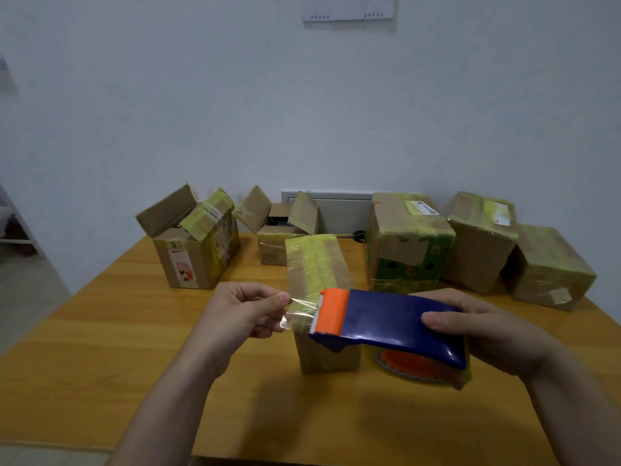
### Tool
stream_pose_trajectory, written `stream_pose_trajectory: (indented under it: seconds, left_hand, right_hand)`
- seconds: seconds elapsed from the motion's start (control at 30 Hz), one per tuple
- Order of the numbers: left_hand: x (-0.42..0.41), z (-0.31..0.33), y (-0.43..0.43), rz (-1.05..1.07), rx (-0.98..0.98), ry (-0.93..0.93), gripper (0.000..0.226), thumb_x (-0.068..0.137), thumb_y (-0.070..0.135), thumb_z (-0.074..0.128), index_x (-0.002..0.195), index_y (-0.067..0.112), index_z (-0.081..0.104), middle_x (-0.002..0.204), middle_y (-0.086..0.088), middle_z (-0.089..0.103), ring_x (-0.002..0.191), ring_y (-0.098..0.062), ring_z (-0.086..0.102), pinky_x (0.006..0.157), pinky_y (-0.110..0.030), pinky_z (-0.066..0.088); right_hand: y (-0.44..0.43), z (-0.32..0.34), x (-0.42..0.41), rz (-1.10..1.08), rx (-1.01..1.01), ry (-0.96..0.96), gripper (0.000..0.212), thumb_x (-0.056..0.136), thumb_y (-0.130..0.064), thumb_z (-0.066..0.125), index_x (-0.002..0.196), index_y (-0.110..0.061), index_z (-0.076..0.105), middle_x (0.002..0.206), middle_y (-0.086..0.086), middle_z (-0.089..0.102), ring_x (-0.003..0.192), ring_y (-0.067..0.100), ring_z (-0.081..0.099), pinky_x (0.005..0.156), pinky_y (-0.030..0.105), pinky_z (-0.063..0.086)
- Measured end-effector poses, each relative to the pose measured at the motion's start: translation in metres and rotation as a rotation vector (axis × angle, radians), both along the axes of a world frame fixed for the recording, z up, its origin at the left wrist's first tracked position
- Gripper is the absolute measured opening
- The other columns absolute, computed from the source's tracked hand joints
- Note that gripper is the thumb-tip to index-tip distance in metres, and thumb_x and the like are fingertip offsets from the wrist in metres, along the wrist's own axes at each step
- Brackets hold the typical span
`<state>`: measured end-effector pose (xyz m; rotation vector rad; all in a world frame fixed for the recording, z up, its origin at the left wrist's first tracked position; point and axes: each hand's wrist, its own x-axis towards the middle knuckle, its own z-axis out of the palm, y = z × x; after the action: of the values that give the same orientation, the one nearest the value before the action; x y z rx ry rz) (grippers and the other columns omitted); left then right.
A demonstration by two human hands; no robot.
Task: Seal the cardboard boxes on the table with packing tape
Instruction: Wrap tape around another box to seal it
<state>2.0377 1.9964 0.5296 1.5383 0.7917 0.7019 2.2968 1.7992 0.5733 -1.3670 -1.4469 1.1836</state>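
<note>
A narrow cardboard box [317, 264] with yellowish tape along its top seam stands in the middle of the wooden table [100, 331]. My right hand [487, 331] grips a blue and orange tape dispenser [386, 319], held in front of the box's near end. My left hand [245, 309] pinches the loose end of the clear tape [300, 307] drawn out from the dispenser's orange cutter. At the back left, two boxes stand with flaps open: a taller one [195, 253] and a smaller one [279, 237].
Three taped-shut boxes stand at the back right: a tall one with green print [408, 243], a brown one [477, 243] and a low one [551, 267]. A white wall rises behind the table. The table's front edge runs near the bottom of the view.
</note>
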Motion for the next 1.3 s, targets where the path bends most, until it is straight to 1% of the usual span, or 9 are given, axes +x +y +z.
stream_pose_trajectory:
  seconds: [0.07,0.13,0.2,0.37,0.63,0.83,1.07,1.17,1.3]
  left_hand:
    - [-0.001,0.000,-0.003,-0.021,0.007,0.012,0.022,0.080,0.037,0.079,0.090,0.019,0.083,0.085,-0.013,0.079,0.073,-0.022,0.076,0.058,-0.022,0.057]
    - [0.001,-0.002,-0.007,-0.023,0.021,0.013,0.024,0.080,0.037,0.077,0.093,0.017,0.082,0.085,-0.013,0.079,0.076,-0.024,0.077,0.059,-0.022,0.057]
    - [0.003,-0.005,-0.011,-0.004,0.040,0.003,0.022,0.084,0.033,0.076,0.095,0.015,0.082,0.084,-0.012,0.079,0.077,-0.026,0.078,0.060,-0.022,0.058]
    - [0.005,-0.011,-0.018,0.045,0.101,-0.005,0.013,0.093,0.023,0.072,0.100,0.015,0.080,0.085,-0.007,0.080,0.078,-0.022,0.078,0.061,-0.021,0.059]
    - [0.007,-0.021,-0.017,0.137,0.224,0.056,0.006,0.091,0.022,0.077,0.091,0.024,0.082,0.081,0.002,0.078,0.074,-0.016,0.077,0.058,-0.021,0.058]
    - [0.011,-0.026,-0.010,0.184,0.380,0.137,0.005,0.089,0.034,0.078,0.088,0.031,0.082,0.070,0.007,0.076,0.071,-0.009,0.072,0.063,-0.030,0.061]
    - [0.016,-0.030,-0.003,0.203,0.434,0.214,0.004,0.087,0.038,0.080,0.086,0.034,0.080,0.066,0.012,0.074,0.067,-0.003,0.071,0.060,-0.024,0.052]
    - [0.017,-0.031,0.000,0.192,0.453,0.268,0.010,0.084,0.045,0.079,0.088,0.037,0.078,0.067,0.015,0.073,0.067,-0.002,0.071,0.061,-0.031,0.057]
    - [0.015,-0.028,0.008,0.152,0.477,0.390,0.034,0.076,0.066,0.072,0.104,0.047,0.071,0.064,0.015,0.072,0.063,-0.001,0.068,0.056,-0.027,0.050]
  right_hand:
    - [0.000,0.004,-0.001,-0.041,0.058,-0.077,0.043,0.082,-0.053,0.063,0.112,-0.024,0.072,0.099,0.006,0.071,0.085,0.025,0.069,0.073,0.022,0.056]
    - [0.002,0.007,-0.003,-0.034,0.102,-0.150,0.039,0.087,-0.048,0.059,0.101,-0.013,0.072,0.080,0.003,0.069,0.066,0.020,0.065,0.061,0.037,0.053]
    - [0.003,0.008,-0.006,-0.044,0.126,-0.202,0.033,0.088,-0.051,0.060,0.093,-0.021,0.072,0.074,0.000,0.069,0.058,0.017,0.063,0.054,0.041,0.049]
    - [0.003,0.013,-0.011,-0.119,0.134,-0.338,0.050,0.073,-0.081,0.066,0.088,-0.034,0.072,0.083,0.005,0.074,0.057,0.018,0.068,0.049,0.024,0.051]
    - [0.006,0.024,-0.017,-0.144,0.122,-0.515,0.038,0.081,-0.059,0.067,0.094,-0.024,0.073,0.083,0.001,0.075,0.063,0.023,0.072,0.049,0.025,0.054]
    - [0.012,0.029,-0.017,-0.154,0.095,-0.582,0.039,0.078,-0.061,0.066,0.094,-0.026,0.071,0.082,-0.006,0.075,0.066,0.019,0.073,0.050,0.024,0.053]
    - [0.019,0.025,-0.018,-0.156,0.066,-0.624,0.035,0.079,-0.058,0.066,0.094,-0.027,0.070,0.082,-0.011,0.074,0.066,0.014,0.072,0.051,0.023,0.052]
    - [0.021,0.022,-0.016,-0.162,0.056,-0.628,0.038,0.078,-0.059,0.065,0.096,-0.026,0.071,0.082,-0.010,0.074,0.067,0.014,0.072,0.051,0.023,0.053]
    - [0.022,0.018,-0.012,-0.165,0.053,-0.633,0.040,0.078,-0.061,0.064,0.097,-0.026,0.071,0.085,-0.008,0.074,0.068,0.016,0.073,0.052,0.025,0.054]
